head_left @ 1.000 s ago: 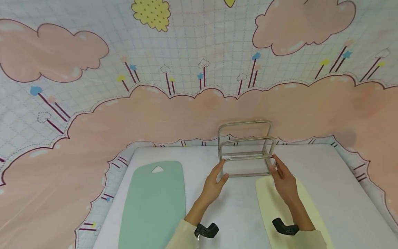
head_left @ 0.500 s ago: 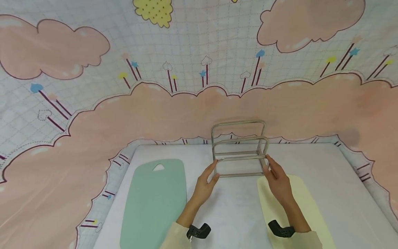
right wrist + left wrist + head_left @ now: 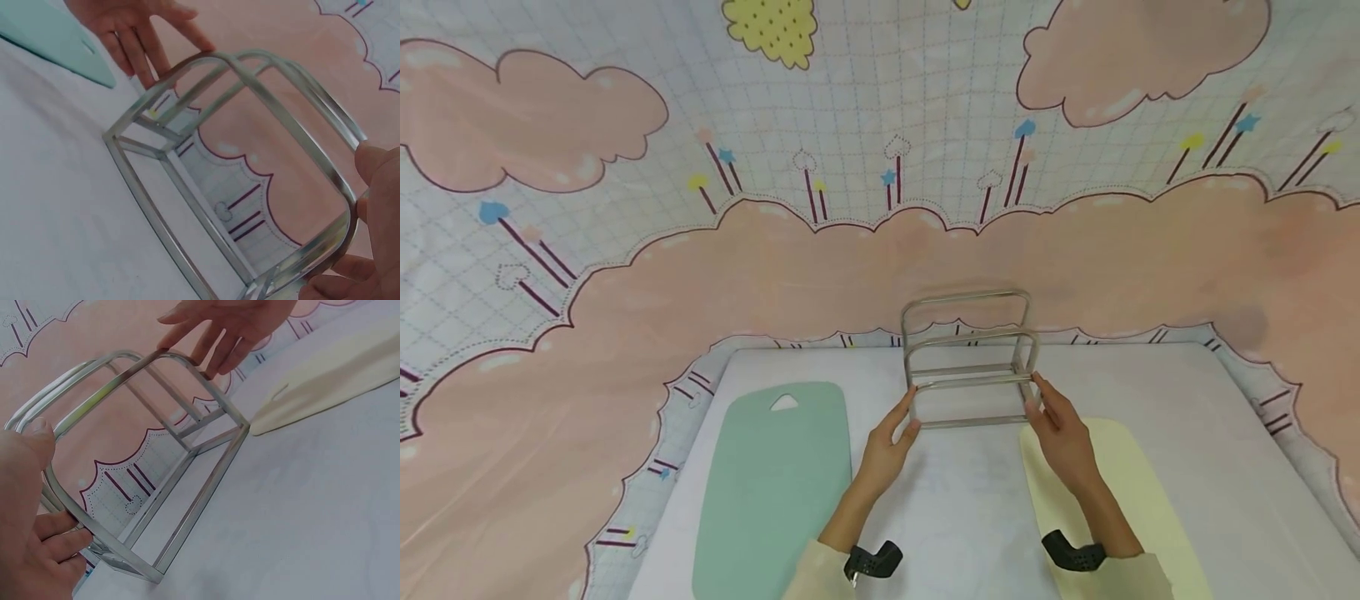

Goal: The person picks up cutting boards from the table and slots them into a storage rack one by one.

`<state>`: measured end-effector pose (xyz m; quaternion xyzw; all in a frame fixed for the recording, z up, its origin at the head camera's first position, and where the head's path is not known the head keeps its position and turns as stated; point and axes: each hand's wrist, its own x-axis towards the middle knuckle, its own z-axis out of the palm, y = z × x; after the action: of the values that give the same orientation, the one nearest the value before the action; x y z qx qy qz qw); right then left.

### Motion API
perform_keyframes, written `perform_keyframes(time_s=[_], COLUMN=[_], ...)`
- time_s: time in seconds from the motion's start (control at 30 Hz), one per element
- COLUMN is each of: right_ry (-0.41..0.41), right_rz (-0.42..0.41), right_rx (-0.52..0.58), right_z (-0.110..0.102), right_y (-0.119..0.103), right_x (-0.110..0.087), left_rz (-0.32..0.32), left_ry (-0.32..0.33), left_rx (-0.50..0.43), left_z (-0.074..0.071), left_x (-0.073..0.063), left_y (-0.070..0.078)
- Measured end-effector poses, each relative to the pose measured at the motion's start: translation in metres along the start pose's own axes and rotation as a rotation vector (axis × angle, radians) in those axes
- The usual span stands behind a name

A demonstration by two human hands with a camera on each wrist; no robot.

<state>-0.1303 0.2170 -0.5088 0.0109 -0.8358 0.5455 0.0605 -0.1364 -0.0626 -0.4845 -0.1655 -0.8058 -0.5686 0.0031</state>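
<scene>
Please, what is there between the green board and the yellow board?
In the head view, white table lies between them, with the left hand above it and the metal rack farther back.

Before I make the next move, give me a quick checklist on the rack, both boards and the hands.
1. Left hand and right hand both touching the rack, one at each side: ok.
2. Rack upright: ok.
3. No board in the rack: ok.
4. Green board flat on the table, apart from the rack: ok.
5. Yellow board not touching the rack: cannot tell; the rack's near right corner looks very close to it.
6. Yellow board fully visible from the head view: not ok; the right forearm crosses over it.
</scene>
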Motion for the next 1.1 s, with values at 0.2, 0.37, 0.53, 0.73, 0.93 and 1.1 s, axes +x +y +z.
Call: perform_keyframes(time_s=[0.2,0.37,0.53,0.73,0.93,1.1], right_ry=[0.003,-0.005,-0.005,-0.004,-0.006,-0.014], right_rz=[-0.049,-0.035,-0.028,-0.035,-0.037,-0.029], right_rx=[0.02,0.03,0.026,0.034,0.033,0.039], right_z=[0.005,0.008,0.01,0.011,0.011,0.012], right_y=[0.003,0.002,-0.001,-0.001,-0.001,-0.004], right_x=[0.001,0.0,-0.001,-0.001,-0.001,-0.001], left_rz=[0.0,0.027,0.062,0.053,0.036,0.037], left_ry=[0.032,0.019,0.035,0.039,0.057,0.072], left_rx=[-0.009,-0.016,-0.013,-0.022,-0.014,-0.004], left_z=[0.006,0.006,0.003,-0.002,0.0,0.0], left_x=[0.0,-0.004,-0.009,-0.016,-0.018,-0.021], left_y=[-0.03,-0.041,-0.026,0.006,0.005,0.005])
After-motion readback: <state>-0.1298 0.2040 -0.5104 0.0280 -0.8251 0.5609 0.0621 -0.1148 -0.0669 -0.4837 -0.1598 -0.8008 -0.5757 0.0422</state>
